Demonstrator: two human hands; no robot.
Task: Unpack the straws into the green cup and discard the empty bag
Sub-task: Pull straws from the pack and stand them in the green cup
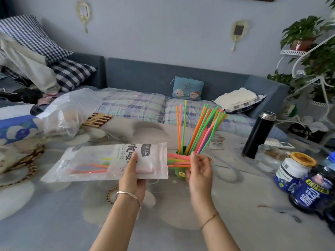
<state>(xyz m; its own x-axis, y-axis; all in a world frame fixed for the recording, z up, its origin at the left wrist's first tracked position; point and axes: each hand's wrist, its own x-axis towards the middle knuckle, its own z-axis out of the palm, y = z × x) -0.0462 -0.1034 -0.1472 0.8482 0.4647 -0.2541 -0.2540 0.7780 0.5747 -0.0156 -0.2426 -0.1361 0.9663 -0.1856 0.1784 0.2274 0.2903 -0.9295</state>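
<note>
Many straws (197, 131) already stand in the green cup (180, 171), which sits on the desk (235, 205) just behind your hands. They fan out, leaning to the right, in pink, orange and green. So a big part of the job looks done.

Some straws are not in the cup yet. A small bunch (178, 161) sticks out of the open end of the bag (101, 163), lying sideways in front of the cup. Your right hand (199, 169) pinches the ends of that bunch with its fingers closed around them. The rest of each straw in the bunch is inside the bag, and you can see the colours through the clear plastic near the middle.

Your left hand (135, 171) grips the bag near its open end, thumb on top. The bag is held flat above the desk, with its far end pointing left.

What is left, I think: pull this bunch all the way out, stand it in the cup with the others, and check that no straws hide in the bag. Then throw the empty bag away. I cannot see a bin anywhere here.

Near the cup, off to the right, stand a black bottle (258, 134) and some jars (297, 171).
</note>
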